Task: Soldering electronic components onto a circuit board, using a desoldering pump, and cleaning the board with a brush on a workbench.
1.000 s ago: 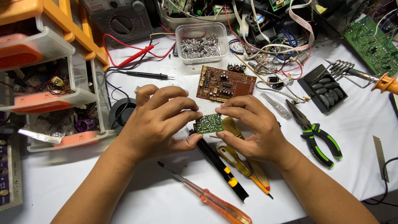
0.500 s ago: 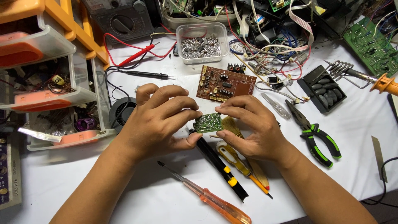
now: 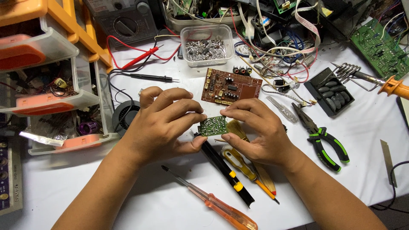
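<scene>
Nearest on the white counter (image 3: 128,200) lies an orange-handled screwdriver (image 3: 213,202), pointing far-left. Just beyond it, both hands pinch a small green circuit board (image 3: 214,125) between them, its long axis running left to right. The left hand (image 3: 164,121) closes fingers on its left end, the right hand (image 3: 255,132) on its right end, equally near. Farther off rests a brown circuit board (image 3: 230,86).

Both forearms rise from six o'clock and converge at centre. The left hand (image 3: 164,123) arches palm-down, fingers curled toward three o'clock. The right hand (image 3: 260,134) pinches toward nine o'clock, fingertips nearly meeting the left's.
</scene>
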